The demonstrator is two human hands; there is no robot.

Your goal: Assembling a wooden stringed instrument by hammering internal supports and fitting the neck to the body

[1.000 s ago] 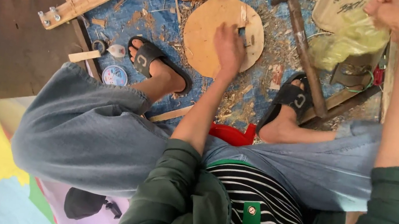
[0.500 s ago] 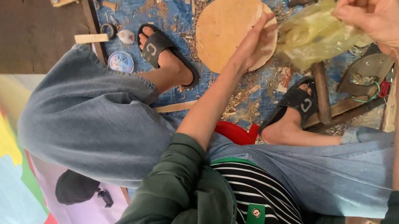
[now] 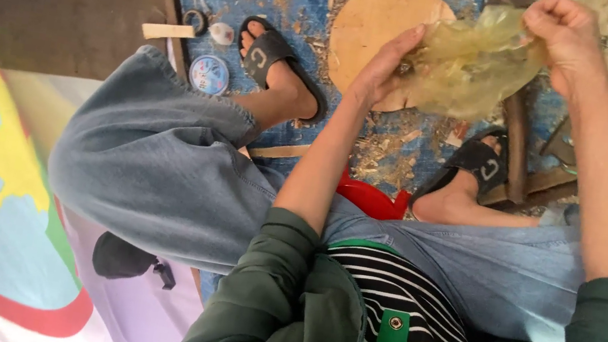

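Plastic bag (image 3: 471, 63), yellowish and see-through, hangs crumpled between both hands above the round wooden disc (image 3: 372, 23) on the blue floor; half a second earlier it was held higher and further right, with only the right hand on it. The right hand (image 3: 565, 37) is clenched around the bag's top edge, while the left hand (image 3: 386, 66), which lay flat on the disc before, now has its fingers spread against the bag's lower side. What the left fingertips pinch is hidden by the plastic, and a hammer (image 3: 516, 143) behind the bag shows only partly.
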